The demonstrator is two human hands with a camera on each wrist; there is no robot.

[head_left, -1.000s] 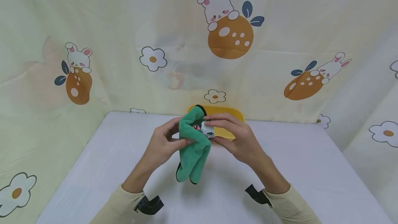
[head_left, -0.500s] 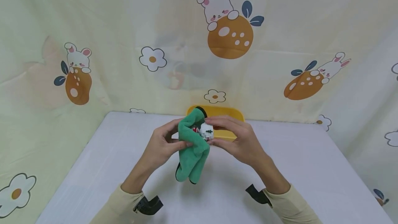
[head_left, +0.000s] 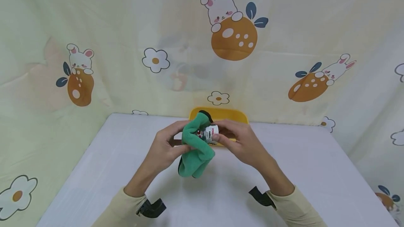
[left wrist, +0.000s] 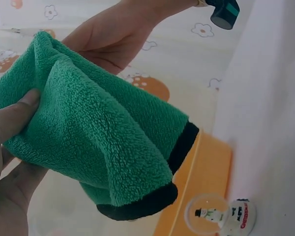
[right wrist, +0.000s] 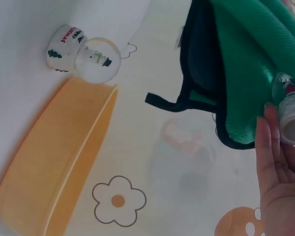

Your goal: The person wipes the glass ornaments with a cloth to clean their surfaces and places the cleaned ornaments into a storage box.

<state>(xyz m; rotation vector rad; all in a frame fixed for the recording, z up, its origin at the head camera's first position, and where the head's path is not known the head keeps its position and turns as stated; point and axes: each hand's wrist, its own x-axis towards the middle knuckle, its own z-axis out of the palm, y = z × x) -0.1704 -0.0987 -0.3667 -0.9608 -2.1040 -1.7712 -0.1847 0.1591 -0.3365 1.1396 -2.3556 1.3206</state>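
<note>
Closest, two tan sleeves [head_left: 300,210] with black bits [head_left: 152,208] at the cuffs. Next, held in the left hand [head_left: 165,145] with the thumb in front, a fluffy green cloth [head_left: 196,153] with black edges, bunched up and hanging over a white table [head_left: 227,199]. Pinched by its white bottom between the thumb and fingers of the right hand [head_left: 241,140], a snow globe [head_left: 209,134], tipped on its side, red and black letters on the bottom, clear ball tucked into the cloth. Farther back, on the table, a yellow box [right wrist: 44,157]. Just beside the box, in both wrist views, a second snow globe [right wrist: 65,48], standing up, with a little snowman [left wrist: 211,215] inside. Behind it all, a pale curtain [head_left: 123,20] with bunnies [head_left: 221,8], orange fruits [head_left: 233,43] and white flowers [head_left: 156,54].
</note>
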